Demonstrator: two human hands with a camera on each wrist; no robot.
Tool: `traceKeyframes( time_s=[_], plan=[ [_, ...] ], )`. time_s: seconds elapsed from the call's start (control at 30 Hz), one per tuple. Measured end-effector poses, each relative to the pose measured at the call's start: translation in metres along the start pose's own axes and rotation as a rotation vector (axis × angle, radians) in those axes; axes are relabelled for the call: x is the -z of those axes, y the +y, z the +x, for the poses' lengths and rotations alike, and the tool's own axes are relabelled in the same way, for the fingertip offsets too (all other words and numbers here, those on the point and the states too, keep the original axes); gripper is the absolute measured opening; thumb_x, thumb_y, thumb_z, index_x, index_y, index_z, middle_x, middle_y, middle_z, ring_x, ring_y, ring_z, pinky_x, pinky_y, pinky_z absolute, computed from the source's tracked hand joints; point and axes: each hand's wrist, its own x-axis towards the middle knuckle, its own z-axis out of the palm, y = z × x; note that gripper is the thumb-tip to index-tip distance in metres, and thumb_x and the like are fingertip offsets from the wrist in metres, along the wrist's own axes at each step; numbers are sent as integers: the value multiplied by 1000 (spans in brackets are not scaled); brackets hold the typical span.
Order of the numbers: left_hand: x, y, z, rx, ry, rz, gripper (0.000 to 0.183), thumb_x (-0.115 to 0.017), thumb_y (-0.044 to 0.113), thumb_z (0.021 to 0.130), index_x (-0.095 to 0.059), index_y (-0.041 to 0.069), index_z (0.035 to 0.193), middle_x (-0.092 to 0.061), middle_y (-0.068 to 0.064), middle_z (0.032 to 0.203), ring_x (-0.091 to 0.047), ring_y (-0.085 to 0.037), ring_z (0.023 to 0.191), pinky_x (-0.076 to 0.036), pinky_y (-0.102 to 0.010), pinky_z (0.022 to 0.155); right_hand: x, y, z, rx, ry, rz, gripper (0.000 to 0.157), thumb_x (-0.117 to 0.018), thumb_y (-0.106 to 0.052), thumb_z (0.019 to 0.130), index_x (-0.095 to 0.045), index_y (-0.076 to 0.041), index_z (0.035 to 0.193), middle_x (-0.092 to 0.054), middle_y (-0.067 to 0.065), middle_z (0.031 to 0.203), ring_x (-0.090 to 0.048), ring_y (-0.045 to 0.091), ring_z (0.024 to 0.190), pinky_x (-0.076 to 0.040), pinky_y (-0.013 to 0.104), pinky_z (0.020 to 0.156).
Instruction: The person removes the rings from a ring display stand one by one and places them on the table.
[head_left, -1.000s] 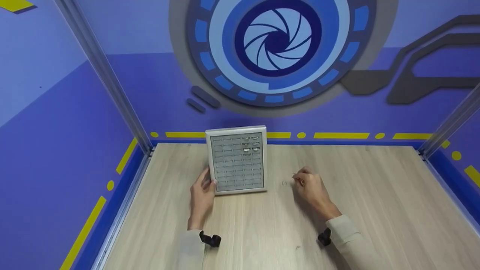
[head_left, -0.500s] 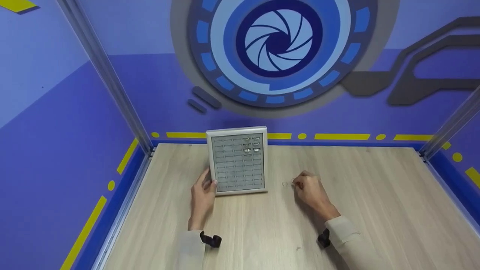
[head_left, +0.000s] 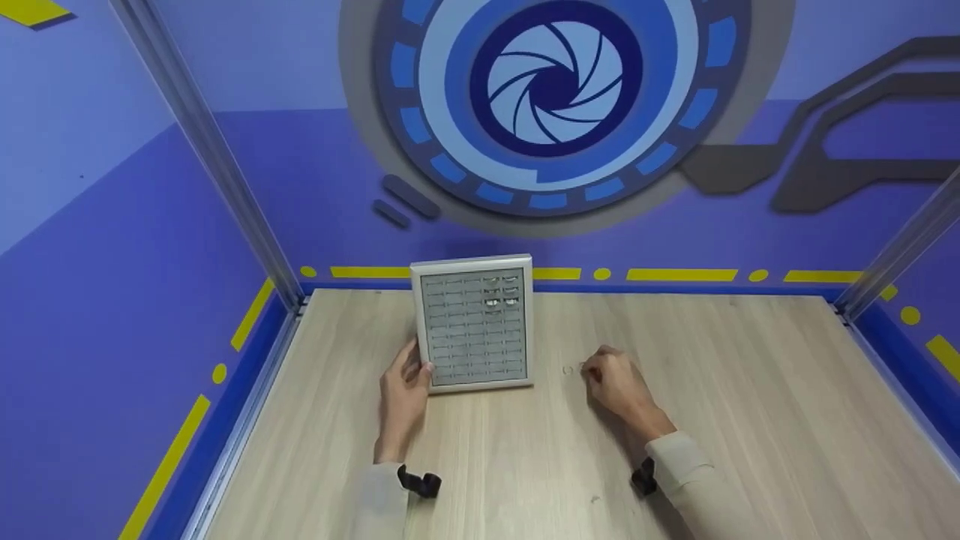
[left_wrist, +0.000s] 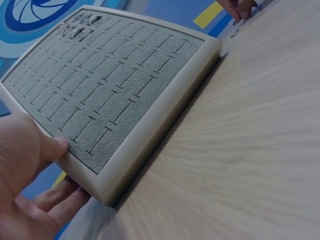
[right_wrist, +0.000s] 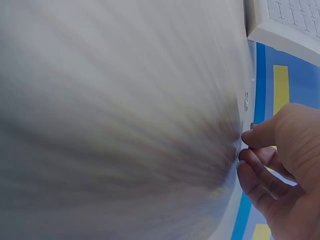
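A ring display tray [head_left: 477,337], white-framed with grey slotted padding, stands tilted up on the table. My left hand [head_left: 406,401] grips its lower left edge, thumb on the front frame and fingers behind. Several silver rings [left_wrist: 75,32] sit in slots at the tray's upper right corner; the other visible slots hold nothing. To the right of the tray, my right hand [head_left: 619,382] pinches a small ring [right_wrist: 252,126] between thumb and fingertips, low over the table. Fingers partly hide it. Another ring [head_left: 568,370] lies on the wood just left of those fingertips.
The light wood table [head_left: 510,465] is bounded by blue printed panels [head_left: 300,187] at the back and sides. Metal posts [head_left: 217,157] rise at its back corners. A small faint mark [head_left: 595,499] shows near the front.
My right hand has come down slightly toward the table, bringing the pinched ring close beside the loose one. The left hand and tray have stayed in place.
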Motion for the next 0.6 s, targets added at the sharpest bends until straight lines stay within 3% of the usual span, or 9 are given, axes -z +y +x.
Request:
traceKeyframes(
  time_s=[0.33, 0.6],
  plan=[
    [1, -3, 0, 8, -7, -18, 60, -67, 1, 103, -48, 7, 160, -55, -18, 159, -61, -38, 139, -52, -49, 119, -2, -1, -1, -38, -34, 6, 9, -76, 5, 92, -83, 1, 94, -73, 10, 89, -70, 21, 79, -65, 38, 68],
    [1, -1, 0, 21, -1, 28, 60, -66, 0, 103, -47, 4, 160, -52, -20, 161, -63, -40, 137, -56, -46, 115, -4, -1, 0, 8, -20, 0, 9, -75, 8, 90, -82, 4, 94, -71, 13, 87, -71, 25, 77, -66, 39, 66]
  ],
)
